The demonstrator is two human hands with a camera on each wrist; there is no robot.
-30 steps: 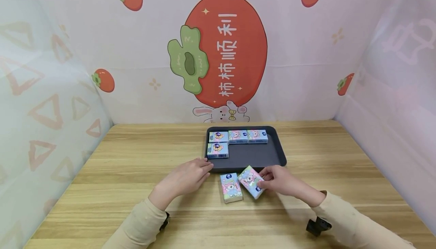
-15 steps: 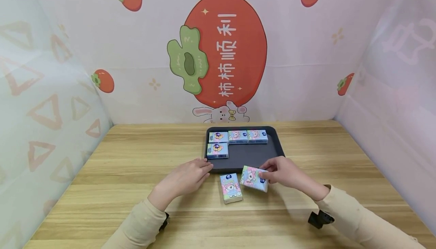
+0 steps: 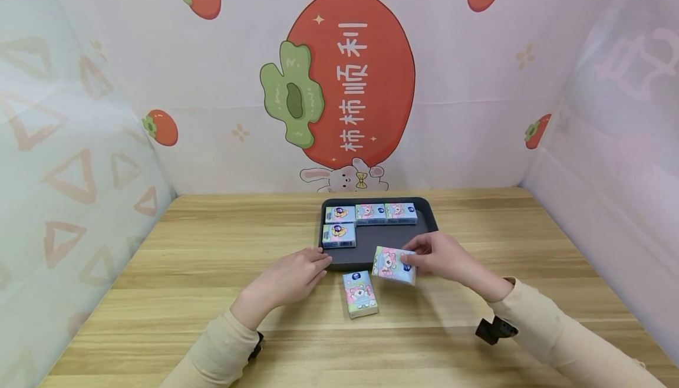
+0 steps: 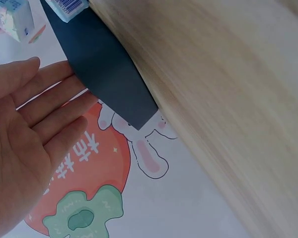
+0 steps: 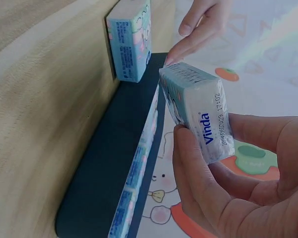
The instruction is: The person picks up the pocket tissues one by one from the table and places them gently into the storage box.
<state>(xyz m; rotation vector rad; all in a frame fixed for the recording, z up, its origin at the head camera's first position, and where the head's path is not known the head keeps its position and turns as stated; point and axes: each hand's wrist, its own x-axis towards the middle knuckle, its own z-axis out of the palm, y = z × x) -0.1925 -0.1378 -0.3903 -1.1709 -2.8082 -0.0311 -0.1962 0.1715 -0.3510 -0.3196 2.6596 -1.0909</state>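
Observation:
My right hand (image 3: 442, 258) pinches a pocket tissue pack (image 3: 389, 264) between thumb and fingers, raised over the front edge of a dark grey tray (image 3: 389, 237). In the right wrist view, the end of this held pack (image 5: 208, 119) reads "Vinda". My left hand (image 3: 286, 276) has its fingers extended, fingertips right at the tray's front left corner; the left wrist view shows its palm (image 4: 20, 144) facing the camera. Another tissue pack (image 3: 361, 295) with a pink bear print lies on the table just in front of the tray, between my hands.
Inside the tray, three packs line the back, including a rightmost one (image 3: 401, 213), and a yellow-print pack (image 3: 339, 235) sits at front left of that row. The wooden table (image 3: 228, 223) is walled by printed cloth (image 3: 461, 81) at the back and both sides.
My right hand has lifted the tissue pack off the table, turned it from slanted to nearly crosswise, and moved it towards the tray. My left hand and the other packs stay put.

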